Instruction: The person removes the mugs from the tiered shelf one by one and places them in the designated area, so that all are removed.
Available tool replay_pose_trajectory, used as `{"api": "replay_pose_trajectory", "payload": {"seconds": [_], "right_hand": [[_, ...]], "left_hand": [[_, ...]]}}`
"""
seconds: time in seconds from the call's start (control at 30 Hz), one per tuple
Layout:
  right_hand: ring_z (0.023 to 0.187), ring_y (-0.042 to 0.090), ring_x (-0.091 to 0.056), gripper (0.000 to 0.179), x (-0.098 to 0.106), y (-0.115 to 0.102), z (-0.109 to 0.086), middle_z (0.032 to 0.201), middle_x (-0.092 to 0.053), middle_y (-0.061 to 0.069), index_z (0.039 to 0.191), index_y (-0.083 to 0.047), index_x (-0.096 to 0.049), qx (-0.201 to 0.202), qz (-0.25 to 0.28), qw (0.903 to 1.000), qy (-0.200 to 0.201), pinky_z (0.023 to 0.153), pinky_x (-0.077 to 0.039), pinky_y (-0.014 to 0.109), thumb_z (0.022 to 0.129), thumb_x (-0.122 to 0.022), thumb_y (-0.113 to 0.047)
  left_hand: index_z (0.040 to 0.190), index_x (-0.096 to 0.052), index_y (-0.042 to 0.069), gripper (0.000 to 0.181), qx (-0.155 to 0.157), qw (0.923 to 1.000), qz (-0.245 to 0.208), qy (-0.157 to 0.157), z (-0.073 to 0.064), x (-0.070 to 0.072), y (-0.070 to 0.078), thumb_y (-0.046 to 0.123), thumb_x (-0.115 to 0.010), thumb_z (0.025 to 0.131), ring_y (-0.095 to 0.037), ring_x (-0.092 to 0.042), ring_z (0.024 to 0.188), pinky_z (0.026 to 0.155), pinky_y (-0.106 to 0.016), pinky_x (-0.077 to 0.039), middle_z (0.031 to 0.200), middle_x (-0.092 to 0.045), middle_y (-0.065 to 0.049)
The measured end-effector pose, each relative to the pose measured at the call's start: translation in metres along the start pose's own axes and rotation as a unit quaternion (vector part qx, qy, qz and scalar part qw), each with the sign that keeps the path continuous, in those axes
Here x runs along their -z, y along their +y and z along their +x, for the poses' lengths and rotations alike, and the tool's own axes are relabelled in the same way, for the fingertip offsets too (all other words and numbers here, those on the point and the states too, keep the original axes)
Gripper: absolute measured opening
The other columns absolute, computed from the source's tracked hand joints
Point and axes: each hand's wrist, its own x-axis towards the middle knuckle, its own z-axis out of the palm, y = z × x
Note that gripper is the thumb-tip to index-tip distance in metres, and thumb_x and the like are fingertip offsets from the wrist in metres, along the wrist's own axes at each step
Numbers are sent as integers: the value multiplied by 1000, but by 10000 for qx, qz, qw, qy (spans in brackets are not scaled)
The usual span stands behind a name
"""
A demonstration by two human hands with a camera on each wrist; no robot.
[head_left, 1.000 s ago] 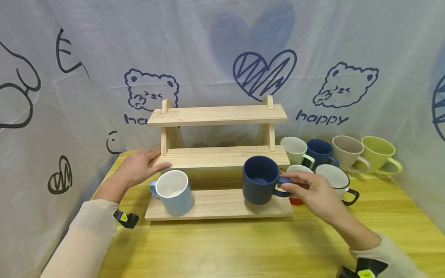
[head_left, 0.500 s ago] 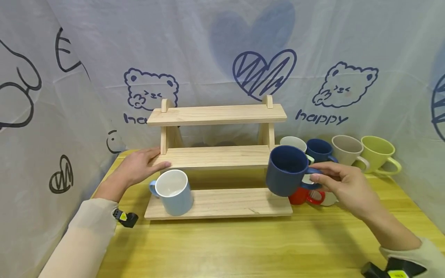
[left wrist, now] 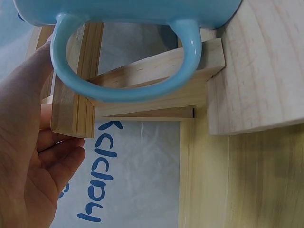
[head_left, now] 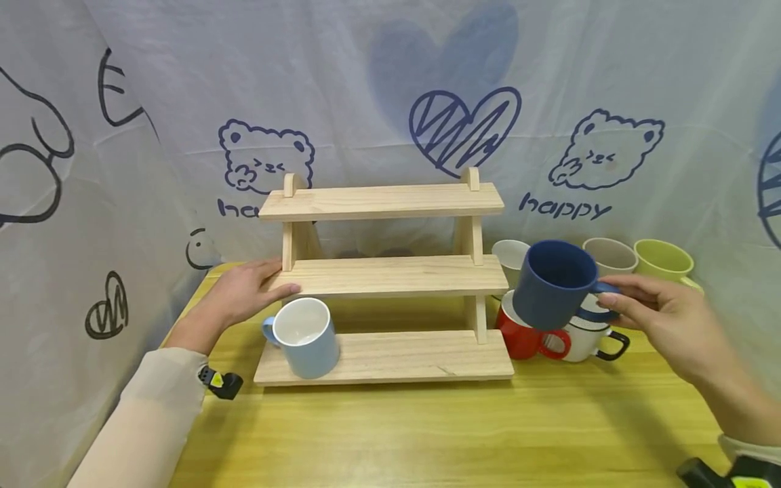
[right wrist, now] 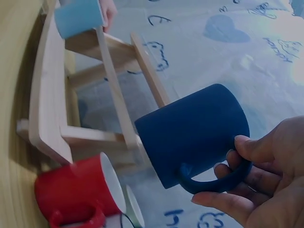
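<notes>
Held in the air by its handle, a dark blue mug (head_left: 552, 295) hangs in my right hand (head_left: 680, 325), just right of the wooden three-tier rack (head_left: 390, 276). The right wrist view shows thumb and fingers pinching the handle of this mug (right wrist: 194, 133). My left hand (head_left: 241, 295) grips the left end of the middle shelf, thumb on top and the other fingers curled at the board's end. A light blue mug (head_left: 310, 349) stands upright on the bottom shelf, left side, its handle (left wrist: 126, 92) toward the left.
Right of the rack stand a red mug (head_left: 518, 337), a white mug with black handle (head_left: 582, 341), a white mug (head_left: 509, 252), a beige mug (head_left: 610, 254) and a yellow-green mug (head_left: 664, 257). A printed curtain (head_left: 378, 81) hangs behind the wooden table (head_left: 390, 434).
My right hand has carried the dark blue mug from over the bottom shelf's right end rightward and up, past the rack. My left hand and the light blue mug stay in place.
</notes>
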Motion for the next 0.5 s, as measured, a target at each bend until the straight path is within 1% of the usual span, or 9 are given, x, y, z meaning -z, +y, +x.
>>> {"api": "replay_pose_trajectory", "payload": {"seconds": [0.2,0.23,0.4,0.5], "right_hand": [[87,-8,-63,19,18,10,1,100,-65,-24,116,-9,-65,-293,-53,9995,112,67,-54,14,99,-58,-9],[86,-9,-63,18,20,12,0,100,-63,-25,116,-12,-65,-351,-105,9992,150,67,-54,13,99,-58,-11],[83,-11,-60,16,32,24,0,97,-61,-27,113,-19,-63,-495,-235,9977,400,65,-53,12,100,-56,-12],[81,-12,-59,19,39,32,1,94,-61,-28,110,-25,-60,-532,-216,9965,600,64,-53,12,101,-54,-10]], "left_hand": [[147,-45,7,80,-19,10000,4,11,0,0,-1,65,-53,92,-46,-47,127,102,-59,-39,144,-47,-23],[147,-45,7,80,-27,10000,4,12,0,0,-1,64,-53,92,-46,-46,127,102,-59,-39,144,-47,-23],[146,-45,7,80,-53,10000,22,24,-1,-1,-1,65,-52,92,-46,-46,127,102,-59,-38,144,-47,-23],[146,-46,7,79,-61,10000,18,39,-1,-1,-1,64,-52,92,-46,-46,127,102,-59,-39,144,-47,-22]]}}
